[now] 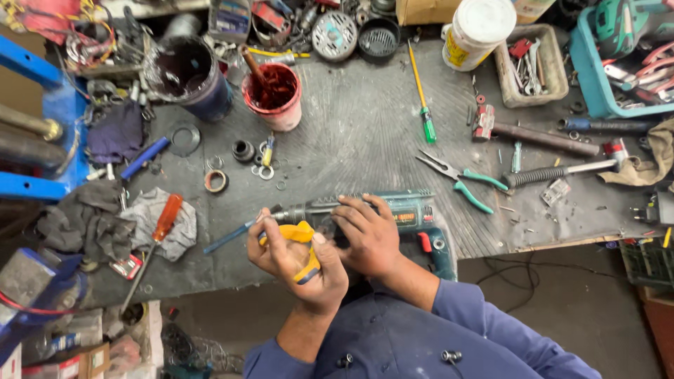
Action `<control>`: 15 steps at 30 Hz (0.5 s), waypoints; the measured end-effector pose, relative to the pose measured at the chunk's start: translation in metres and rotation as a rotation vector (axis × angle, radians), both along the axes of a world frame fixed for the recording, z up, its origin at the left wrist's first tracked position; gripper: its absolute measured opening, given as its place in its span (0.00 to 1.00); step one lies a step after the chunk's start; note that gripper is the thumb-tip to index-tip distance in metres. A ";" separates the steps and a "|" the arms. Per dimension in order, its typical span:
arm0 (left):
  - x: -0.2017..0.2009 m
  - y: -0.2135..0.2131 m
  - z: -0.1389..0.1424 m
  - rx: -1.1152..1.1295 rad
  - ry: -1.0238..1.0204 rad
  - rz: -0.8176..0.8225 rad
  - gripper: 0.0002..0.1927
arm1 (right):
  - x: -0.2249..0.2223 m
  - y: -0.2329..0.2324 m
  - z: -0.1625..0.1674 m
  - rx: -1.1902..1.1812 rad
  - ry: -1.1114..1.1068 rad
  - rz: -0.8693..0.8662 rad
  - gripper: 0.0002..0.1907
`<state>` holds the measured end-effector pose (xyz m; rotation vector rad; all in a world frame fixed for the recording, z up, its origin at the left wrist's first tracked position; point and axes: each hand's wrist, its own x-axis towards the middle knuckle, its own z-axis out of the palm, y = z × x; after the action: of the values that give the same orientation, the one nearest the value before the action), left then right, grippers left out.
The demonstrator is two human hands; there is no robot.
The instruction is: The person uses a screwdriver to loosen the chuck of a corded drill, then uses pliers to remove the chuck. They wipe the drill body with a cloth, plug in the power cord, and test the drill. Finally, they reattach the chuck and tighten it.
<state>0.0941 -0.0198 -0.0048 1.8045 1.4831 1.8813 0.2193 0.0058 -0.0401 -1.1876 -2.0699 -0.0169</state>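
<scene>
A green power drill (411, 210) lies on its side at the front edge of the grey workbench (365, 126), with its chuck (284, 214) pointing left. My right hand (368, 235) is closed over the drill's body just behind the chuck. My left hand (295, 263) is in front of the chuck, gripping a yellow-handled tool (303, 235). A thin blue shaft (225, 238) sticks out to the left of this hand. Whether the shaft belongs to the yellow tool, I cannot tell. Both sleeves are blue.
Green-handled pliers (463, 179) and a green-tipped screwdriver (423, 105) lie right of centre. An orange-handled screwdriver (165, 221) rests on a grey rag (179, 228). A red pot (274, 95), a dark bucket (189, 77), a white tub (477, 31), a tool tray (530, 67) and a hammer (562, 170) stand further back.
</scene>
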 end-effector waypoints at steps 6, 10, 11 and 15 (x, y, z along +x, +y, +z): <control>0.016 -0.010 -0.005 0.056 0.263 0.133 0.35 | 0.009 0.000 -0.004 -0.022 -0.016 0.028 0.17; 0.025 -0.008 -0.007 0.088 0.277 0.153 0.35 | 0.012 0.000 -0.004 -0.027 -0.033 0.024 0.17; 0.026 -0.008 -0.007 0.090 0.282 0.153 0.35 | 0.013 -0.001 -0.004 -0.033 -0.035 0.029 0.18; 0.025 -0.006 -0.007 0.079 0.240 0.135 0.36 | 0.013 0.000 -0.006 -0.015 -0.035 0.030 0.15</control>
<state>0.1191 -0.0255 -0.0115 2.0782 1.6688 1.8604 0.2322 0.0055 -0.0458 -1.1727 -2.1210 -0.0081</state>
